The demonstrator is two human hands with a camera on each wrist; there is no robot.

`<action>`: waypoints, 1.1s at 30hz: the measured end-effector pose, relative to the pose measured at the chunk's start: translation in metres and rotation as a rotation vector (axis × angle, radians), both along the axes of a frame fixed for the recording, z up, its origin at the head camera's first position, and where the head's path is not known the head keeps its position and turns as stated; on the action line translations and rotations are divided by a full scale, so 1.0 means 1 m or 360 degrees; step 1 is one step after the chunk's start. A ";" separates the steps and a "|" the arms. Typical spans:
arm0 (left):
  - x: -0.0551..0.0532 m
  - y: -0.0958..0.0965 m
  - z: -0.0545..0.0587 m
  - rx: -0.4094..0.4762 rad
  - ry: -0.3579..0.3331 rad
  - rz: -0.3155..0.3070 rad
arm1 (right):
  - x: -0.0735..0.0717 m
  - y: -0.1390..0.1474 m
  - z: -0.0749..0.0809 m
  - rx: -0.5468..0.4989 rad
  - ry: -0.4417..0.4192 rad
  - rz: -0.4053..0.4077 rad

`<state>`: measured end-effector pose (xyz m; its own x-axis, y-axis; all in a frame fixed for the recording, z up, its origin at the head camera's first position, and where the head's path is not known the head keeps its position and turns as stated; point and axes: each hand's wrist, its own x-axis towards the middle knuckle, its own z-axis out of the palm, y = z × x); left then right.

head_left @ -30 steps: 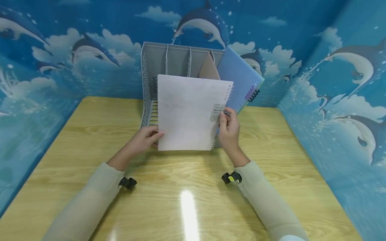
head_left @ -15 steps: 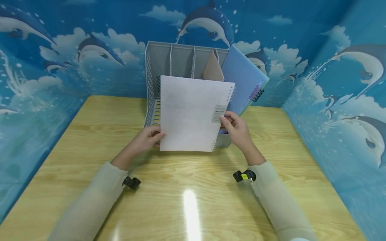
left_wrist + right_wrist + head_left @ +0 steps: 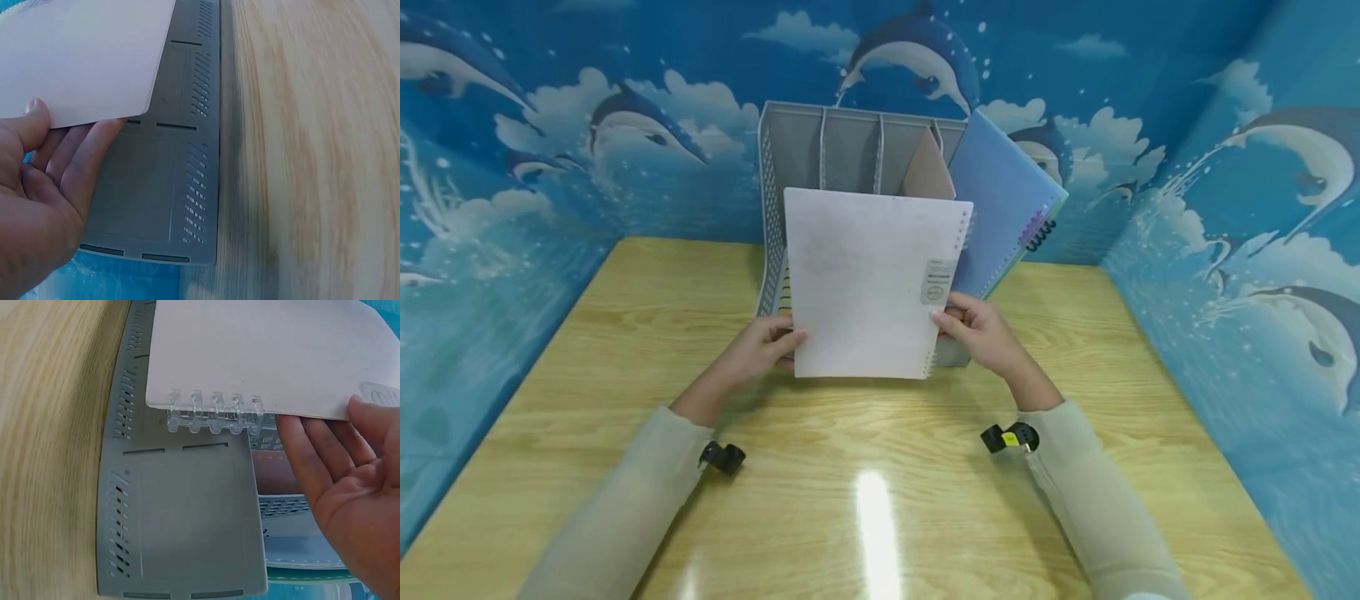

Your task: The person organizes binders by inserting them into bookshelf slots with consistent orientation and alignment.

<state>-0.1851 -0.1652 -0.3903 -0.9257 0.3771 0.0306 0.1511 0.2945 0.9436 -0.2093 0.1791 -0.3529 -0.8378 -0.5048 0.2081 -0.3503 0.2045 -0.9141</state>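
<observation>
A white ring-bound notebook (image 3: pixel 868 283) is held up in front of the grey file organizer (image 3: pixel 790 150), its clear plastic rings on the right edge. My left hand (image 3: pixel 758 350) pinches its lower left edge, thumb on the near face and fingers behind. On the other side my right hand (image 3: pixel 988 337) pinches the right edge just below a small grey printed label (image 3: pixel 937 282). In the right wrist view the clear rings (image 3: pixel 215 414) hang over the organizer's front panel (image 3: pixel 194 512). The notebook hides much of the organizer in the head view.
A blue ring-bound notebook (image 3: pixel 1000 200) leans out of the organizer's right side. Beside it stands a brown cardboard-coloured piece (image 3: pixel 928 167). Something with yellow and black stripes (image 3: pixel 786 292) shows at the left slot. Dolphin-print walls surround the wooden table (image 3: pixel 775 492).
My right hand has slid down the notebook's right edge, from beside the label to below it. The white notebook stays before the organizer, with only slight shifts sideways. My left hand keeps its grip.
</observation>
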 end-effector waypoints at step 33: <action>-0.012 -0.026 0.009 0.0532 0.0118 0.0869 | 0.005 -0.004 -0.002 -0.0327 0.0245 -0.0562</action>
